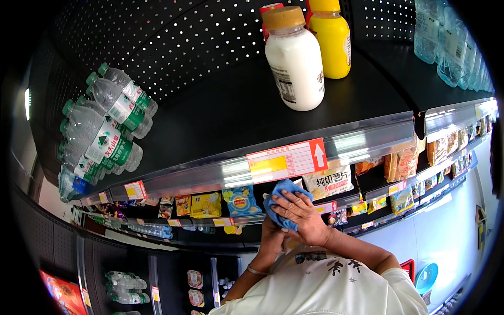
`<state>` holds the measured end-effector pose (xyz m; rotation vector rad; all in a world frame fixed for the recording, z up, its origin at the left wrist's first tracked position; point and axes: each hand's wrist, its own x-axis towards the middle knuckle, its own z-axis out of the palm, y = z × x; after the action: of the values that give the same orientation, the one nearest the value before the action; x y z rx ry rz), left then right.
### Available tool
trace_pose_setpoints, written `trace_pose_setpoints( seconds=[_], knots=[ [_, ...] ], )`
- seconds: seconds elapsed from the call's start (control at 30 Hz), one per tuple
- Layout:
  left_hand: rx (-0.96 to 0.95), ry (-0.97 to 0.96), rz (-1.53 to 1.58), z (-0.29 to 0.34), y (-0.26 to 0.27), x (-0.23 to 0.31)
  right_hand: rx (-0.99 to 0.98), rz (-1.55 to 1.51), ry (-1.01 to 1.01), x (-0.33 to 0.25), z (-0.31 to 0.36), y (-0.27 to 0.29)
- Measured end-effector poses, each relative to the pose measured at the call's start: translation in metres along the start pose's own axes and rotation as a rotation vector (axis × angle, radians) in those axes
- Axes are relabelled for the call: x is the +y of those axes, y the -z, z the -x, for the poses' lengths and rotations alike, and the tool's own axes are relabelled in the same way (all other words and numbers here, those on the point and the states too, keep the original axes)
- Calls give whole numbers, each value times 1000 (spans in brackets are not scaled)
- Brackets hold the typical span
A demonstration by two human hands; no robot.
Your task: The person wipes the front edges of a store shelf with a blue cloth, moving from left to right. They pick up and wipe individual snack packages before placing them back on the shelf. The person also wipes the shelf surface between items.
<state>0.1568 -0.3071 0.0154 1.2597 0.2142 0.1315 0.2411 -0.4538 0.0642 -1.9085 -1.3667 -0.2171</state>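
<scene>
Below the black metal shelf with its perforated back panel, you are holding a soft, crumpled blue cloth against your chest. Your right hand is lying over it, fingers spread and curled, pressing it down — the cloth is bunching out above and to the left of your knuckles. Your left hand is sitting underneath, mostly hidden, so I cannot tell its grip. Up on the shelf, a rounded white bottle with a tan cap is standing beside a glossy yellow bottle — clear ribbed water bottles are lying stacked at the left.
</scene>
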Motion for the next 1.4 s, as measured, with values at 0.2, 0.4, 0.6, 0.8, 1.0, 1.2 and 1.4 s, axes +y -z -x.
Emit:
trace_pose_setpoints(
  seconds=[0.2, 0.4, 0.6, 0.8, 1.0, 1.2, 1.4],
  knots=[
    [62, 19, 120, 7, -21, 29, 267, -187, -224, 25, 12, -9],
    [-38, -1, 223, 16, -15, 38, 283, -1091, -563, 31, 25, -24],
    [38, -73, 100, 16, -8, 44, 260, -1219, -513, -7, 21, -3],
    [128, -209, -103, 16, -4, 38, 243, -866, -229, -19, 17, 6],
    [132, -22, 362, 15, -12, 22, 184, -819, -120, -29, 1, 1],
    [204, -94, 547, 10, -1, 30, 151, -641, -79, -27, 2, -5],
    [363, -183, 782, -8, 37, 41, 99, -705, -155, -17, 21, -32]
  ],
)
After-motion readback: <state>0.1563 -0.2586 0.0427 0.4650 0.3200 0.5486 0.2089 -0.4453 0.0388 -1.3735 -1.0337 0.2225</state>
